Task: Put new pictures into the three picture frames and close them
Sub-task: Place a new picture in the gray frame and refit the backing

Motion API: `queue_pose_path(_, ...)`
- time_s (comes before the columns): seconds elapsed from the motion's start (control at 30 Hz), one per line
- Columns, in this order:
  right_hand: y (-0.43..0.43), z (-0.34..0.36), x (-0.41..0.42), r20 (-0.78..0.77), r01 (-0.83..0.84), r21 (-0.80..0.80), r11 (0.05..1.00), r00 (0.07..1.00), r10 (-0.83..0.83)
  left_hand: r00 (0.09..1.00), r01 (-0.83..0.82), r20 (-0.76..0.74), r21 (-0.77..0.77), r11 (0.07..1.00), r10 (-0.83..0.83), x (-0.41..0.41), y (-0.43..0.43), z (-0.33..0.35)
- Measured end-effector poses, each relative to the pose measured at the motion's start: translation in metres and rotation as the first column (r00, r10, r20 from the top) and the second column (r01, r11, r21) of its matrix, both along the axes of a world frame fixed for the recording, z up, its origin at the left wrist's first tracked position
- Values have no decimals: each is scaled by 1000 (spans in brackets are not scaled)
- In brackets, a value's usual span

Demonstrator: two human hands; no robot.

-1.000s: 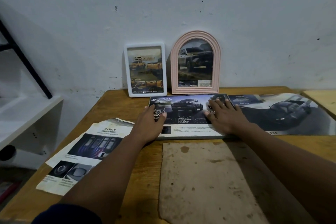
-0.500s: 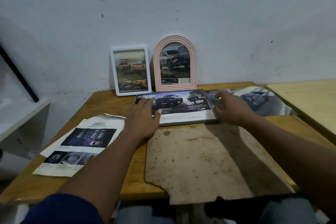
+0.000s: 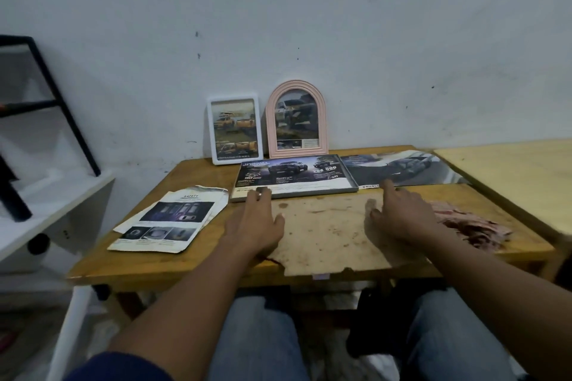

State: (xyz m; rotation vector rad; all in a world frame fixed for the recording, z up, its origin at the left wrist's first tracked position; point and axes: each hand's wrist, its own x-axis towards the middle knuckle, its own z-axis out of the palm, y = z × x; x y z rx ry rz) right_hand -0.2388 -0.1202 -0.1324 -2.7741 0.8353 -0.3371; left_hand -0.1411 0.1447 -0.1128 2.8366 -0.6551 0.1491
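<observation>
On the table (image 3: 198,173), left hand (image 3: 257,223) and right hand (image 3: 399,213) are lying open, empty, by the third frame (image 3: 294,175) (seemingly filled; propping upright next).

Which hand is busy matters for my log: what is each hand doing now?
Left hand: open, fingertips on the flat grey rectangular picture frame's near edge.
Right hand: open, holding nothing.

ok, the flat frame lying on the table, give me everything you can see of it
The flat frame is a landscape rectangle with a thin grey rim; material unclear. It lies face up on the wooden table, just in front of the standing white frame and pink arched frame, showing a dark pickup advert with a pale text strip. The left hand touches its near left edge with its fingers; the right hand is apart from it. A car brochure meets its right side.
</observation>
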Motion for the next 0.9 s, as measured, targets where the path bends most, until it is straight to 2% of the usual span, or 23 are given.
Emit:
queue_pose_path(0.13,9,-4,1,137,7,92,996,990,-20,997,41,-56,-137,990,-49,-5,-3,-3)
queue_pose_path(0.23,12,-6,1,298,9,158,987,953,-56,997,39,-53,-269,962,-55,-2,-2,-4)
queue_pose_path(0.33,16,0,3,435,25,127,992,897,-79,999,49,1,-353,934,-52,6,1,-2)
queue_pose_path(0.43,18,15,15,504,-8,117,993,862,-53,999,42,32,-385,922,-32,18,-1,8)
queue_pose_path(0.57,14,32,54,508,-51,124,991,861,-19,999,37,34,-418,908,-25,45,-6,21)
queue_pose_path(0.7,13,43,101,471,-22,84,996,882,-20,1000,12,25,-383,924,-2,82,-10,26)
queue_pose_path(0.9,-2,40,161,375,-14,97,995,927,-24,998,-20,-60,-334,942,-1,147,-29,16)
